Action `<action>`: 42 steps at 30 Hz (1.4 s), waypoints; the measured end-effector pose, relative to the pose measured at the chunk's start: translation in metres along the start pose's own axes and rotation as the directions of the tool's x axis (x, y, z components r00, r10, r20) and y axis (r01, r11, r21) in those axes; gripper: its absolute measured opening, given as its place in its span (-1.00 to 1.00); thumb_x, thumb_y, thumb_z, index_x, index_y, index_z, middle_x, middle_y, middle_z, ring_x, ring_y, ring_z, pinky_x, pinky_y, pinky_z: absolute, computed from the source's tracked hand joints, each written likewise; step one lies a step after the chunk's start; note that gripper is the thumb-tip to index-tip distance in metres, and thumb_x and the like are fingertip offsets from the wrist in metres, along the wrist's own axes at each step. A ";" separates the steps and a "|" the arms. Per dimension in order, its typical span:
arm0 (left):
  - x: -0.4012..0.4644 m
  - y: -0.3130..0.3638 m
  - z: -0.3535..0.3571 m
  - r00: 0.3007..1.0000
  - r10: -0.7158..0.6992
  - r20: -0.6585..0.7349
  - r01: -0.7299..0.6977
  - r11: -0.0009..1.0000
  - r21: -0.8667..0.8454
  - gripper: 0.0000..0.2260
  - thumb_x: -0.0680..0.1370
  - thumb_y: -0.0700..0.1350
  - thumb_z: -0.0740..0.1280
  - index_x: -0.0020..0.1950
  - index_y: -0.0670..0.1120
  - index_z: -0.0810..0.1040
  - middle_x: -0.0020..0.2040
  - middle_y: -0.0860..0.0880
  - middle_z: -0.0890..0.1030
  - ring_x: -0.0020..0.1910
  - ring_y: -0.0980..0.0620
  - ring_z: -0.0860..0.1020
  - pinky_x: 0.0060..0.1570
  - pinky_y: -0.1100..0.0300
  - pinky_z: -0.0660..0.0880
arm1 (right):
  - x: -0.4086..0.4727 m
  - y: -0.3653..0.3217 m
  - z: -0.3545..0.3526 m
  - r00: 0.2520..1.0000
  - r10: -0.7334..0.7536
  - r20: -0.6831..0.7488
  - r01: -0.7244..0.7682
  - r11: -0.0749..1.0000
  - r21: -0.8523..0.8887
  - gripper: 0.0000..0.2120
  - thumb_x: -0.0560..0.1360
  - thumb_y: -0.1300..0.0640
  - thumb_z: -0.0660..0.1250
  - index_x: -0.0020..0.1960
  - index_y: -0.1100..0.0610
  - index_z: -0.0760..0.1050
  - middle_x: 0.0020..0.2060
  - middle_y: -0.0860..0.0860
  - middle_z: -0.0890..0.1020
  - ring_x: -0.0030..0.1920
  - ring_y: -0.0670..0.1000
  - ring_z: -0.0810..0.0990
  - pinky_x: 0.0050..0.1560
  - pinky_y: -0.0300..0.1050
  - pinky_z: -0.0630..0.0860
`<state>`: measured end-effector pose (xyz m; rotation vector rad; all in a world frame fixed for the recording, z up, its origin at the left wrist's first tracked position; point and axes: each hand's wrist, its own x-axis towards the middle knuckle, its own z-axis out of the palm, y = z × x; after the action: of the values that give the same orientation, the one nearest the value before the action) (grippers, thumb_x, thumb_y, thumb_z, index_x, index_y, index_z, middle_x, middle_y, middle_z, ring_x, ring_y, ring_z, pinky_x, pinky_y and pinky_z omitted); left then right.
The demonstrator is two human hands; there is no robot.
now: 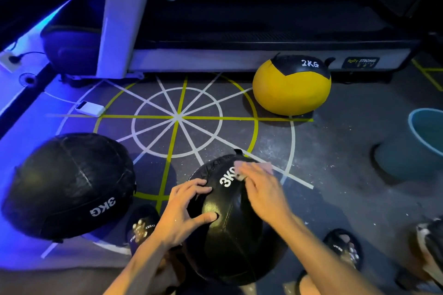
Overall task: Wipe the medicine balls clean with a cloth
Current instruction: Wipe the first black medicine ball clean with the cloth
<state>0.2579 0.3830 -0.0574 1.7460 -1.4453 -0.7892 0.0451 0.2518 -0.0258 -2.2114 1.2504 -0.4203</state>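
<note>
Nearest the camera sits a black 3KG ball (237, 223) between the person's feet, on the marked floor (335, 175), with both forearms reaching down onto it. Left hand (184, 208): fingers spread and curled over the ball's upper left flank, thumb pressed into the skin low at centre, so it grips the ball to steady it. Right hand (261, 189): laid palm-down on a pale cloth (254, 167) at the ball's far upper right, fingers fairly straight and pressing the cloth flat; not a pinch as far as I can see, though the fingertips are blurred. Cloth covers the tail end of the white "3KG" print and reaches toward the small loop at the ball's far side. Key relation: the cloth lies on the far, right part of the dome, while the unwiped-looking near face and the centre seam run back toward the person, under and between the two hands. Judgement: the next stroke would draw toward the body along that seam, or the left hand must roll the ball to present new surface. Other balls: second black ball (68, 187) just to the left, well within the left hand's reach; yellow 2KG ball (291, 86) well apart, far right, by the treadmill (263, 29). Blue bucket (426, 141) at the right edge.
</note>
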 end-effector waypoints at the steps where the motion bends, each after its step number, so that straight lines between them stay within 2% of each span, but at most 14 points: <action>1: 0.002 0.001 -0.001 1.000 0.002 -0.010 -0.002 1.000 -0.007 -0.52 0.40 0.38 0.46 0.27 0.25 0.57 0.39 0.29 0.46 0.45 0.11 0.32 0.41 0.15 0.28 | -0.012 -0.005 0.003 0.994 -0.108 0.018 0.108 0.994 -0.019 -0.62 0.68 0.19 0.16 0.44 -0.03 0.51 0.45 -0.12 0.49 0.49 -0.15 0.35 0.52 -0.22 0.16; 7: -0.004 0.000 0.005 0.998 -0.055 -0.015 0.054 0.997 -0.060 -0.26 0.36 0.39 0.51 0.48 0.23 0.38 0.39 0.38 0.39 0.43 0.15 0.35 0.35 0.41 0.26 | -0.045 -0.007 0.007 0.853 -0.509 0.114 0.517 0.854 -0.060 -0.57 0.55 0.15 0.20 0.38 0.05 0.57 0.37 -0.02 0.59 0.47 -0.06 0.44 0.50 -0.06 0.33; 10: -0.006 -0.002 0.006 1.000 0.001 0.028 -0.002 1.000 0.021 -0.24 0.37 0.42 0.49 0.50 0.22 0.36 0.42 0.36 0.35 0.44 0.14 0.32 0.41 0.28 0.25 | -0.033 -0.016 0.005 0.763 -0.614 0.202 0.640 0.760 -0.108 -0.57 0.49 0.16 0.18 0.27 0.01 0.63 0.28 -0.04 0.65 0.37 -0.03 0.54 0.42 -0.05 0.46; 12: -0.005 0.000 0.005 0.999 0.008 0.041 -0.010 0.999 0.036 -0.23 0.35 0.42 0.50 0.48 0.23 0.37 0.41 0.35 0.33 0.43 0.16 0.31 0.39 0.25 0.25 | -0.006 -0.013 -0.002 0.831 -0.509 0.225 0.543 0.829 -0.133 -0.62 0.52 0.18 0.13 0.18 -0.05 0.62 0.18 -0.07 0.67 0.21 -0.01 0.62 0.25 -0.02 0.59; 14: -0.005 0.001 0.007 0.999 0.014 0.051 -0.016 0.998 0.052 -0.24 0.34 0.42 0.52 0.46 0.23 0.39 0.39 0.35 0.33 0.39 0.19 0.31 0.36 0.24 0.28 | 0.029 0.008 -0.009 0.957 -0.211 0.200 0.238 0.963 -0.124 -0.66 0.60 0.20 0.12 0.15 -0.03 0.62 0.11 -0.06 0.70 -0.03 0.01 0.68 -0.01 -0.03 0.66; 17: -0.004 0.002 0.009 0.998 0.019 0.052 -0.022 0.998 0.054 -0.25 0.30 0.40 0.56 0.42 0.24 0.41 0.38 0.35 0.33 0.37 0.17 0.32 0.35 0.18 0.30 | 0.055 0.032 -0.013 0.995 0.073 0.069 -0.069 0.996 -0.057 -0.68 0.65 0.17 0.19 0.15 -0.07 0.68 0.06 -0.07 0.74 -0.26 -0.07 0.68 -0.23 -0.19 0.60; 20: -0.001 0.001 0.009 0.998 0.030 0.057 -0.033 0.998 0.050 -0.25 0.28 0.39 0.57 0.38 0.24 0.42 0.37 0.34 0.34 0.36 0.15 0.33 0.35 0.20 0.29 | 0.031 0.004 -0.005 0.973 -0.177 0.149 0.179 0.984 0.001 -0.71 0.62 0.21 0.23 0.11 0.03 0.71 0.22 -0.11 0.68 0.05 -0.18 0.67 0.09 -0.31 0.57; 23: -0.003 0.002 0.012 0.997 0.038 0.070 -0.040 0.999 0.036 -0.26 0.27 0.38 0.58 0.37 0.22 0.43 0.36 0.36 0.34 0.37 0.18 0.32 0.35 0.25 0.27 | 0.015 -0.006 -0.001 0.884 -0.380 0.272 0.401 0.916 -0.024 -0.66 0.58 0.12 0.17 0.15 0.02 0.70 0.30 -0.13 0.63 0.33 -0.14 0.56 0.39 -0.09 0.44; 29: -0.003 0.005 0.015 0.997 0.032 0.070 -0.033 0.999 0.018 -0.27 0.28 0.38 0.58 0.37 0.20 0.45 0.38 0.35 0.34 0.42 0.17 0.31 0.41 0.15 0.26 | 0.052 0.020 -0.010 0.996 0.002 0.087 -0.004 1.000 0.017 -0.67 0.62 0.30 0.22 0.13 0.00 0.69 0.18 -0.06 0.70 0.10 0.09 0.70 0.20 -0.09 0.58; 31: -0.003 0.004 0.013 0.997 0.022 0.068 -0.022 1.000 0.007 -0.26 0.28 0.38 0.57 0.37 0.20 0.45 0.38 0.34 0.35 0.40 0.17 0.32 0.40 0.12 0.28 | 0.041 -0.001 -0.003 0.979 -0.079 0.187 0.067 0.995 0.069 -0.68 0.63 0.26 0.22 0.18 -0.05 0.65 0.26 -0.07 0.66 0.05 0.11 0.71 0.12 0.01 0.63; 34: -0.004 0.004 0.013 0.997 0.019 0.074 -0.021 0.999 0.026 -0.24 0.29 0.40 0.54 0.41 0.19 0.42 0.38 0.34 0.34 0.39 0.18 0.31 0.40 0.14 0.29 | 0.019 -0.022 0.000 0.883 -0.367 0.293 0.345 0.930 0.125 -0.66 0.64 0.25 0.20 0.24 -0.10 0.58 0.25 -0.07 0.65 0.11 -0.17 0.63 0.18 -0.22 0.54; 36: -0.005 0.005 0.014 0.997 0.021 0.069 -0.024 0.999 0.035 -0.26 0.31 0.40 0.54 0.41 0.20 0.42 0.39 0.36 0.34 0.41 0.19 0.30 0.41 0.16 0.27 | 0.030 -0.016 -0.004 0.865 -0.417 0.279 0.411 0.908 0.083 -0.64 0.62 0.33 0.19 0.22 -0.04 0.57 0.11 -0.07 0.68 -0.13 -0.32 0.58 -0.11 -0.41 0.49; 39: -0.005 0.007 0.016 0.998 0.018 0.064 -0.020 0.999 0.025 -0.27 0.31 0.39 0.54 0.40 0.21 0.42 0.39 0.38 0.32 0.43 0.21 0.28 0.41 0.22 0.23 | 0.063 0.007 -0.006 0.981 -0.092 0.170 0.098 0.995 -0.030 -0.64 0.65 0.32 0.17 0.20 -0.04 0.61 -0.02 -0.09 0.67 -0.29 -0.18 0.54 -0.22 -0.22 0.54; 42: -0.006 0.007 0.017 0.998 0.008 0.066 -0.008 1.000 0.000 -0.25 0.30 0.41 0.53 0.41 0.22 0.42 0.40 0.38 0.33 0.44 0.21 0.28 0.39 0.26 0.22 | 0.074 0.011 0.001 0.986 0.067 0.152 -0.065 0.998 -0.017 -0.65 0.67 0.23 0.18 0.21 -0.15 0.60 0.05 -0.03 0.70 -0.23 -0.12 0.53 -0.22 -0.19 0.49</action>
<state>0.2387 0.3857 -0.0608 1.7279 -1.4954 -0.8497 0.0761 0.1839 -0.0336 -2.1608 1.2426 -0.2140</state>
